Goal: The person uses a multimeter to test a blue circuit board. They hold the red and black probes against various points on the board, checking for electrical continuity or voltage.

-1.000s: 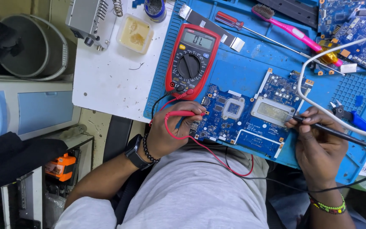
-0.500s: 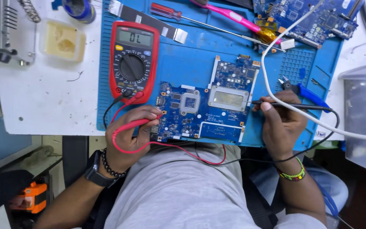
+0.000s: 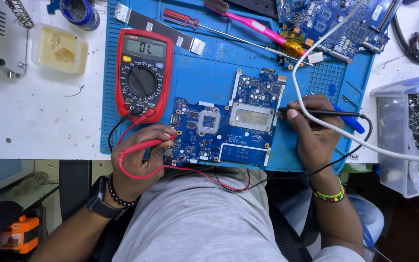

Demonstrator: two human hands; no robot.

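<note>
A blue laptop circuit board (image 3: 229, 123) lies on a blue work mat (image 3: 209, 73). My left hand (image 3: 139, 155) grips a red test probe (image 3: 146, 144) with its tip at the board's left edge. My right hand (image 3: 314, 128) holds a black test probe (image 3: 323, 113) pointing left, its tip at the board's right edge. Red and black leads run to a red multimeter (image 3: 143, 73) standing on the mat's left part.
A red screwdriver (image 3: 185, 20), a pink brush (image 3: 253, 24) and a second circuit board (image 3: 335, 22) lie along the mat's far side. A white cable (image 3: 311, 116) crosses the right. A clear box of parts (image 3: 413, 131) is at right, a yellowish sponge tray (image 3: 59, 48) at left.
The view has shifted, so the mat and board sit further left and lower. Both hands keep their probes at the board's edges, the right probe now at the upper right edge.
</note>
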